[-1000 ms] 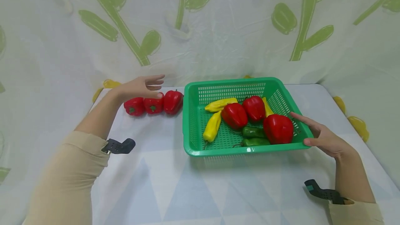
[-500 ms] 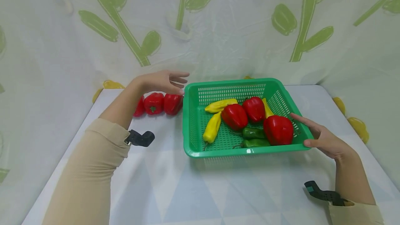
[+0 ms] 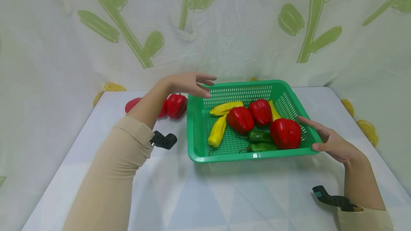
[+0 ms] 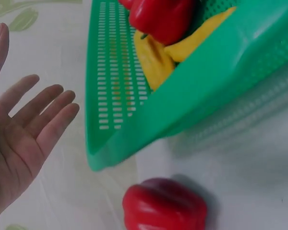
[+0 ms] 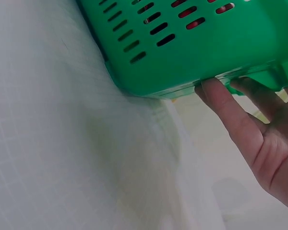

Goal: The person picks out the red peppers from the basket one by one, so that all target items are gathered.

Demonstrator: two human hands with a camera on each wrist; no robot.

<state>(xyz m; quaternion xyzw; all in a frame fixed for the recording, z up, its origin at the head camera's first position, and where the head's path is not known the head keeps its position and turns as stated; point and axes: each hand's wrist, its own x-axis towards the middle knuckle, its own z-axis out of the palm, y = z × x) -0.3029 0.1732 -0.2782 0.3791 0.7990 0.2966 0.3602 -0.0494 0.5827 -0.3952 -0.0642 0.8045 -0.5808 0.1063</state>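
Note:
A green plastic basket (image 3: 224,158) holds red bell peppers (image 3: 285,133), yellow peppers (image 3: 217,131) and green peppers (image 3: 263,147). My left hand (image 3: 187,83) hovers over its back left corner with fingers spread and nothing held; the left wrist view shows the bare palm (image 4: 14,148). At the basket's right front corner, my right hand (image 3: 337,144) touches the rim with thumb and forefinger extended. Its fingers (image 5: 225,103) meet the rim in the right wrist view. A red bell pepper (image 3: 176,106) lies just left of the basket, and others beside it are partly hidden behind my left forearm.
The table (image 3: 192,195) has a pale cover with blue triangles. Behind it hangs a white curtain (image 3: 237,38) with green leaf prints. Yellow shapes (image 3: 367,131) show along the table's edges. A black wrist mount (image 3: 163,140) juts from the left sleeve.
My left hand has moved right, from above the loose red bell peppers to over the basket's back left corner. The right hand and the basket have stayed in place.

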